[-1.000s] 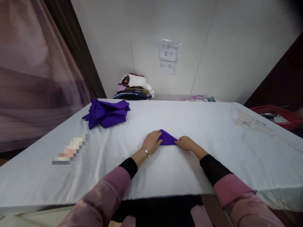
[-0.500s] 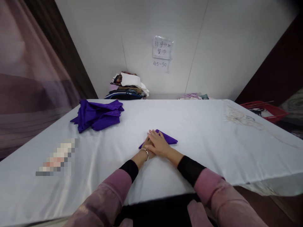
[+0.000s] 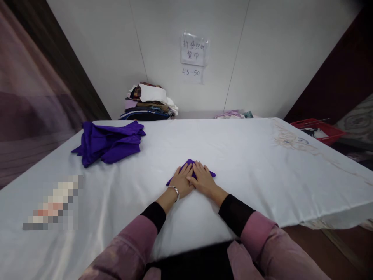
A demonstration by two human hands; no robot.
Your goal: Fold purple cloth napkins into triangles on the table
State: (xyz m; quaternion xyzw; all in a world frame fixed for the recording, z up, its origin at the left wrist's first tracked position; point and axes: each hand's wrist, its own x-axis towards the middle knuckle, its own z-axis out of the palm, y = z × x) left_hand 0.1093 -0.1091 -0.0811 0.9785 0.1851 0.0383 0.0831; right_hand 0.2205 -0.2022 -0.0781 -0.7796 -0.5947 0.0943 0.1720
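A purple cloth napkin (image 3: 190,161), folded into a low triangle, lies on the white tablecloth in front of me. My left hand (image 3: 182,182) rests flat on its left part, palm down with the fingers stretched out. Beside it, my right hand (image 3: 203,179) presses flat on the right part, its thumb touching the left hand. Between and beyond the fingers, the napkin's peak and its two side corners show; the rest is hidden under the hands.
A loose heap of purple cloth (image 3: 110,142) lies at the table's far left. Nearer me on that side is a pixelated object (image 3: 54,204). Folded clothes (image 3: 150,103) are stacked behind the table, and a red basket (image 3: 332,136) stands off its right edge.
My right hand has slid off the back of my left hand to the right; both now lie side by side on the napkin. The view has shifted slightly.
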